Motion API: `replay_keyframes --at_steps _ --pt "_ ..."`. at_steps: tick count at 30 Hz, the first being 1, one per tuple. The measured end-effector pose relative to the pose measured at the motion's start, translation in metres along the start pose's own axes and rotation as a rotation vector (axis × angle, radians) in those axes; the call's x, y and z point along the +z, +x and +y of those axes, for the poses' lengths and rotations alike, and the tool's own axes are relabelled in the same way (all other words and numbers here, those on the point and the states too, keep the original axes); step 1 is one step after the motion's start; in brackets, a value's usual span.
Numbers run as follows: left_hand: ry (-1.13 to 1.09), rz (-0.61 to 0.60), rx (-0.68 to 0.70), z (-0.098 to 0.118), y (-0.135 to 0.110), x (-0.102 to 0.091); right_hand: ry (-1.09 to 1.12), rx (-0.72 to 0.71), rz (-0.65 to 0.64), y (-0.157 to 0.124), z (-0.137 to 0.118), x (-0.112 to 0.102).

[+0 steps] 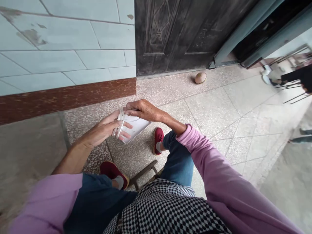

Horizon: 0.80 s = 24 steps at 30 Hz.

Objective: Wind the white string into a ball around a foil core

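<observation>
My left hand point(104, 130) is out in front, its fingers stretched and a little apart. Loops of a clear whitish strand point(119, 125) are wrapped around those fingers; the exact material is hard to make out. My right hand point(143, 110) comes in from the right with bent, closed fingers, touching or nearly touching the upper end of the loops. Whatever its fingertips pinch is hidden. Behind both hands is a shallow white tray or sheet point(136, 127), partly covered by them, with a thin dark line across it.
Below are my red shoes point(159, 138) and a stool or chair leg frame point(143, 172). A round tan object point(200, 78) lies on the tiled floor by the dark door point(170, 35). A tiled wall point(60, 39) stands at left. People and metal-framed furniture are at far right.
</observation>
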<state>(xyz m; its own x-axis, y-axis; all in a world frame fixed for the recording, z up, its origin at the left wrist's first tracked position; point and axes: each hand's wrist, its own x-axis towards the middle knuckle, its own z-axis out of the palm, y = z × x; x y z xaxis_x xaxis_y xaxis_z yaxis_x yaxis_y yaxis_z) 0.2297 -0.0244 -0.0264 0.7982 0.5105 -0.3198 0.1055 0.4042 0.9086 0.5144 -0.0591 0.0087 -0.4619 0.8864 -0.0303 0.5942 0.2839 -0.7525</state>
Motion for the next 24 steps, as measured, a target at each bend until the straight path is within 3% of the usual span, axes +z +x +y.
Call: replay_keyframes --at_steps 3,6,13,16,19,24 --pt "-0.046 -0.029 -0.149 0.008 -0.007 0.007 -0.019 0.08 0.078 -0.001 0.012 -0.017" --pt "-0.078 -0.059 -0.17 0.014 -0.008 0.01 0.006 0.141 0.086 0.005 0.012 -0.02" --pt "-0.229 -0.066 0.042 0.008 0.007 -0.006 0.081 0.189 0.158 0.02 0.009 -0.013" --pt "-0.332 0.007 0.195 0.007 0.014 -0.018 0.072 0.167 0.114 0.023 0.01 0.002" --pt "-0.419 0.171 0.323 0.01 0.018 -0.025 0.012 0.126 -0.004 0.024 0.005 0.03" --pt "-0.352 0.308 0.388 0.007 0.025 -0.032 -0.032 -0.008 -0.202 0.016 -0.018 0.076"
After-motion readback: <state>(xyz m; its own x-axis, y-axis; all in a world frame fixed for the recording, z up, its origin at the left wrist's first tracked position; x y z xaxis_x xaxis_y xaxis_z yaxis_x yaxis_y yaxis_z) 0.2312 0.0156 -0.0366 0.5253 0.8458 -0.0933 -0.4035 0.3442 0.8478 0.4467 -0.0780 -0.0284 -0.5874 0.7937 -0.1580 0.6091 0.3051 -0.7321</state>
